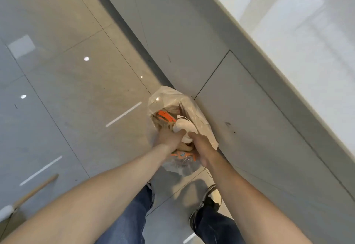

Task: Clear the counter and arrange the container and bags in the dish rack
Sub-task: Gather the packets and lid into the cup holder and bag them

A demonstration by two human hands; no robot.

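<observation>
A translucent plastic bag (194,109) stands open on the floor against the grey cabinet base, filled with orange-printed wrappers (166,116) and brown scraps. Both my arms reach down into its mouth. My left hand (170,138) and my right hand (201,142) are closed together on a white crumpled bag (183,125) at the top of the contents. My fingertips are hidden behind the white bag and the plastic.
Grey cabinet doors (249,128) run diagonally on the right under a white counter edge (288,55). Glossy grey floor tiles (67,90) lie to the left. A wooden handle with a white end (28,195) lies at the lower left. My legs and shoes (209,201) stand below the bag.
</observation>
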